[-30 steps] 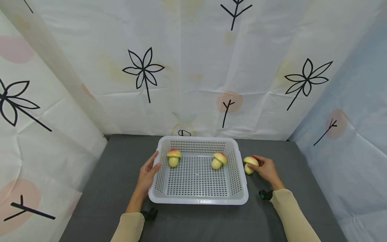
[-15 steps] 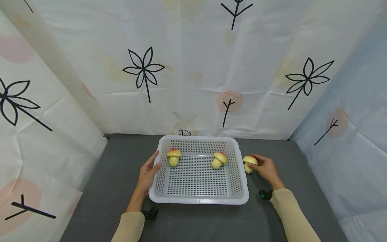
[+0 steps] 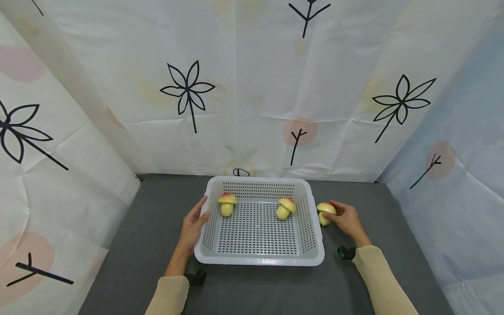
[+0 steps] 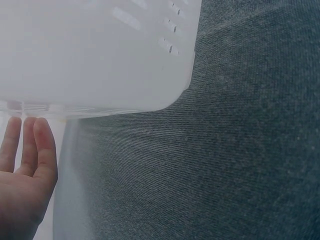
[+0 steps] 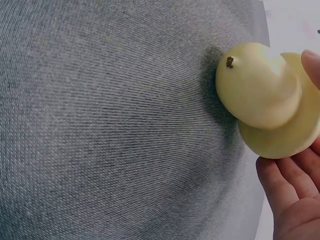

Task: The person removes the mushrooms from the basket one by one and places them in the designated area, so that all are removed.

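Observation:
A white perforated plastic basket [image 3: 257,260] lies on the grey table. My left hand [image 3: 193,225] grips its left side, thumb at the rim and fingers along the outer wall; in the left wrist view the fingertips [image 4: 44,132] meet the basket's edge. Just outside the right wall, my right hand [image 3: 346,221] holds a toy mushroom [image 3: 323,218] with a yellow-red cap and pale stem. In the right wrist view this mushroom [image 5: 255,85] sits between thumb and fingers, close over the cloth. Inside the basket are a left mushroom [image 3: 226,205] and a right mushroom [image 3: 285,208].
Grey cloth covers the table [image 3: 252,288]. A white printed sheet [image 3: 252,87] hangs behind it, and similar sheets flank the left and right sides. A dark band [image 3: 346,253] is on the right wrist and another band [image 3: 196,278] on the left.
The mushroom in my right hand has shifted very slightly left and away from me over the last second. My left hand and the basket stay almost where they were.

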`<state>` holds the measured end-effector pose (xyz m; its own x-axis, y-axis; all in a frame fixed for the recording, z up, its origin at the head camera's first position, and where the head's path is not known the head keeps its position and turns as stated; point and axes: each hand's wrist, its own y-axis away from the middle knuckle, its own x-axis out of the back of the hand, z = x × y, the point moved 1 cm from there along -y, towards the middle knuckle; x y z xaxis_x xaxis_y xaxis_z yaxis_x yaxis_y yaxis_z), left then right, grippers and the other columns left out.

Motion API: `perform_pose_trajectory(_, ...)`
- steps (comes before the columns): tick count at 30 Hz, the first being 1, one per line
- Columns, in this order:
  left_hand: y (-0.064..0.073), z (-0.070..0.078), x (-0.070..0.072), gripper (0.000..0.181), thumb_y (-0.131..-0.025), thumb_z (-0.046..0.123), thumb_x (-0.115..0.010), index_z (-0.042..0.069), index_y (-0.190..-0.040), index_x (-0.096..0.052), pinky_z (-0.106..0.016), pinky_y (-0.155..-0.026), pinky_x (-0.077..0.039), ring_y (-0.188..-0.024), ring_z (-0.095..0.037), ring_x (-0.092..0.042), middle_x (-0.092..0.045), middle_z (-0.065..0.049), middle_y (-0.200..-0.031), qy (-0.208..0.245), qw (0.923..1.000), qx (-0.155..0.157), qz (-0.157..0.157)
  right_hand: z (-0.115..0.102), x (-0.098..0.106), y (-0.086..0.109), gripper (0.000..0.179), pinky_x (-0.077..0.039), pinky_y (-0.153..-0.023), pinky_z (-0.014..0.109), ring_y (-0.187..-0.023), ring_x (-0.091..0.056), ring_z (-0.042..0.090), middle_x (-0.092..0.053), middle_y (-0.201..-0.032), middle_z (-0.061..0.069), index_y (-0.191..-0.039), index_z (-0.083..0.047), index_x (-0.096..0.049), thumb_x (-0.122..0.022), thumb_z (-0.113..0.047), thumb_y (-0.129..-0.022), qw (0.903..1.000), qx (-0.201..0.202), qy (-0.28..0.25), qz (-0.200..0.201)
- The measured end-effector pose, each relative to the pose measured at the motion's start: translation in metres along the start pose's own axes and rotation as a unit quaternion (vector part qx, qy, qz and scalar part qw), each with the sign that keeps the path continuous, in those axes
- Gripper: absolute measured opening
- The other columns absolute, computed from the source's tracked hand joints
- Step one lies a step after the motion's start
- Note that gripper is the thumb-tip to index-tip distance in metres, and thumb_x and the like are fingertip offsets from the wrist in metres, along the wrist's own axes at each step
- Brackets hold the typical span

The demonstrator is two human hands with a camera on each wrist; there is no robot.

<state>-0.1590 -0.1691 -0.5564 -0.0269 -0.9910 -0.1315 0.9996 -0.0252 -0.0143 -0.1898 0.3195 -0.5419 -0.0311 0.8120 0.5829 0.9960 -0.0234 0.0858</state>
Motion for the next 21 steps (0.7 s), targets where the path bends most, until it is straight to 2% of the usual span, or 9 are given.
perform_pose_trajectory(8,0.000,0.001,-0.001,0.060,-0.105,0.016,-0.059,0.015,-0.160,-0.035,-0.059,-0.096,-0.049,-0.133,-0.043,-0.049,-0.034,-0.010,-0.162,-0.012,0.9999,-0.005,0.002,-0.006,0.004,0.001,0.065,-0.046,-0.103,0.051,-0.129,-0.053,0.045,-0.051,-0.141,0.033,-0.143,0.015,-0.047,-0.076,-0.015,-0.093,0.9999,-0.005,0.002,0.009)
perform_pose_trajectory(13,0.001,0.002,-0.001,0.059,-0.105,0.014,-0.058,0.018,-0.159,-0.036,-0.061,-0.099,-0.046,-0.134,-0.041,-0.049,-0.035,-0.006,-0.162,0.000,1.0000,0.001,0.001,-0.013,0.009,0.002,0.067,-0.044,-0.106,0.052,-0.132,-0.049,0.046,-0.048,-0.144,0.033,-0.144,0.015,-0.045,-0.076,-0.015,-0.093,0.9999,-0.003,0.005,0.015)
perform_pose_trajectory(21,0.001,0.003,-0.001,0.058,-0.105,0.012,-0.056,0.018,-0.159,-0.036,-0.062,-0.100,-0.045,-0.135,-0.040,-0.048,-0.034,-0.004,-0.162,0.000,1.0000,0.006,0.002,-0.030,0.023,0.006,0.075,-0.039,-0.109,0.054,-0.141,-0.038,0.045,-0.039,-0.153,0.029,-0.151,0.008,-0.040,-0.075,-0.026,-0.095,1.0000,-0.003,-0.007,0.003)
